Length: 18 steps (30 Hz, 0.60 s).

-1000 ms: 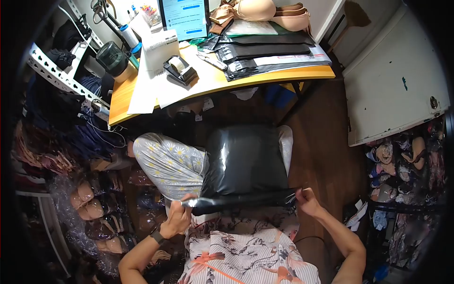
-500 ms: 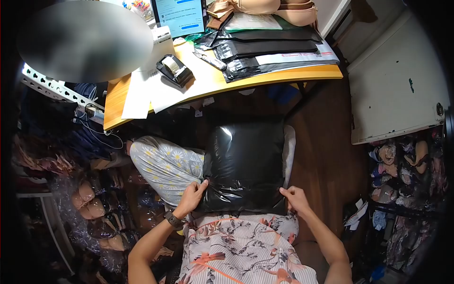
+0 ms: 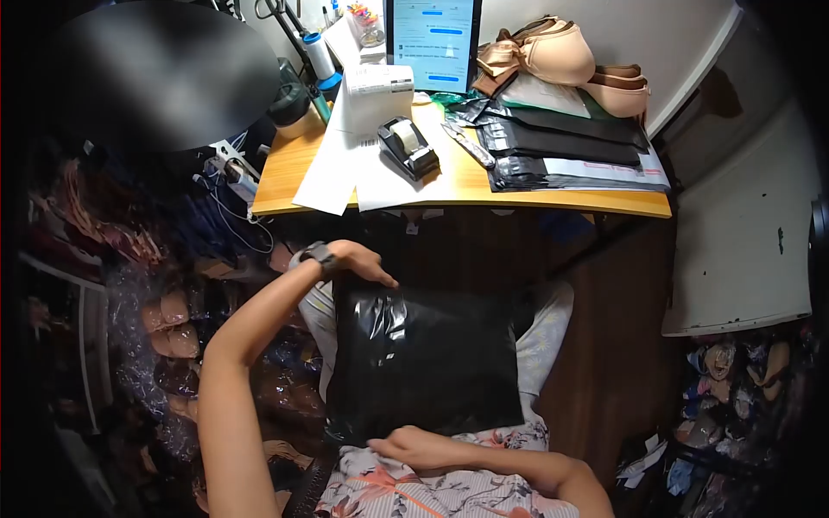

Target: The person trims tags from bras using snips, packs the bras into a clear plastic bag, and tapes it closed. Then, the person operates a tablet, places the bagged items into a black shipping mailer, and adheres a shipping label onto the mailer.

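Desk (image 3: 449, 194) ahead: tape dispenser (image 3: 408, 147), tablet (image 3: 434, 39); hands flat on black bag (image 3: 432, 363).

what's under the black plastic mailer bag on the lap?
The glossy black plastic mailer bag lies on legs in grey daisy-print trousers, visible at its right edge and upper-left corner. The lap beneath and the bag's contents are hidden.

The black bag (image 3: 432, 363) is glossy, crinkled plastic film. The desk (image 3: 466, 186) looks like smooth, matt wood, with white paper sheets (image 3: 332, 168) and a shiny black plastic tape dispenser (image 3: 408, 147).
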### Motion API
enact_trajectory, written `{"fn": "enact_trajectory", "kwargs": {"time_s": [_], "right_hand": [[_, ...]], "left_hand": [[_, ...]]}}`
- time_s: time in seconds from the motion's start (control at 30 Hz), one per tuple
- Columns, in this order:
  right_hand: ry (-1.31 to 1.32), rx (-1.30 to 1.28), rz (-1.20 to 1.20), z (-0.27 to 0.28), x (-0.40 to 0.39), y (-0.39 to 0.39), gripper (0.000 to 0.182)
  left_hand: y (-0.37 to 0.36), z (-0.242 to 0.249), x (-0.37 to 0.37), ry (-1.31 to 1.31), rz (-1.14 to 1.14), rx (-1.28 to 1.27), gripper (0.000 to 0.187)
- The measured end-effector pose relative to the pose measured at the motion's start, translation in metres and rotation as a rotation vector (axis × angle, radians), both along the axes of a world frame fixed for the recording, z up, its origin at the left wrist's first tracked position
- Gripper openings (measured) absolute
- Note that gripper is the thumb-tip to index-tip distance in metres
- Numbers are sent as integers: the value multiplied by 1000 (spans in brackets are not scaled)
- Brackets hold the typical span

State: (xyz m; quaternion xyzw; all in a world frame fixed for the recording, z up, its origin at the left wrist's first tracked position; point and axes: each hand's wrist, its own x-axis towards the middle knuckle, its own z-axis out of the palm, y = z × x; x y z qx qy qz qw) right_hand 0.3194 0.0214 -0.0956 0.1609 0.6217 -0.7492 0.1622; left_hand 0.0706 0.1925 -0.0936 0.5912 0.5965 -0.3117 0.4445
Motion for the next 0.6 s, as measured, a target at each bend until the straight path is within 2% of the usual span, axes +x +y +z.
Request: {"fn": "enact_trajectory", "kwargs": {"time_s": [0.03, 0.07, 0.1, 0.13, 0.17, 0.2, 0.23, 0.27, 0.3, 0.37, 0.43, 0.5, 0.57, 0.6], "right_hand": [[103, 48, 68, 10, -15, 3, 60], [205, 96, 137, 26, -25, 12, 53], [382, 155, -13, 44, -24, 29, 40], [558, 210, -166, 62, -24, 53, 28], [651, 306, -381, 64, -22, 81, 13], [737, 407, -599, 61, -24, 106, 16], [677, 563, -748, 34, -32, 129, 22], [613, 724, -894, -3, -37, 147, 30], [611, 736, -904, -29, -37, 144, 30], [510, 1238, -466, -70, -27, 112, 49], [521, 1135, -334, -56, -9, 71, 52], [550, 1040, -321, -77, 15, 39, 56], [629, 796, -270, -82, 47, 26, 59], [507, 560, -235, -80, 66, 31, 60]], "left_hand": [[7, -15, 5, -1, -5, 5, 49], [15, -40, 9, -141, -197, 70, 47], [21, -63, 9, -281, -387, 131, 46], [23, -71, 9, -283, -390, 129, 46], [24, -76, 10, -325, -497, 212, 44], [27, -80, 12, -368, -604, 298, 42], [31, -87, 15, -413, -711, 391, 40], [33, -94, 20, -419, -718, 395, 40], [32, -106, 23, -424, -558, 424, 38], [33, -126, 35, -435, -255, 479, 35], [21, -144, 50, -418, 101, 507, 32], [22, -158, 58, -564, 127, 550, 32], [29, -155, 76, -562, 45, 660, 28], [30, -151, 88, -532, 38, 654, 26]]}}
